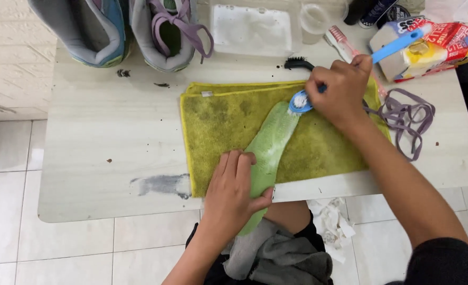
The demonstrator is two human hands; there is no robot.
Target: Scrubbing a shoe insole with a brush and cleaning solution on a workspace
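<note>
The left hand (234, 187) lies flat, fingers spread, pinning the green insole (270, 153) onto the yellow cloth (218, 126). Beyond it, the right hand (339, 89) grips a blue brush (302, 100) tight, scrubbing the insole's toe; working down toward the heel looks next.

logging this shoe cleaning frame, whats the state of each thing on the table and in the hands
left hand: pressing down the pale green foam insole
right hand: gripping the blue plastic brush, bristles on the insole's tip
green insole: flat on the cloth, heel end past the table edge
yellow-green microfibre cloth: spread out, stained dark
grey sneakers: upright, one unlaced
purple laces: loose, tangled
clear plastic tub: open
</note>
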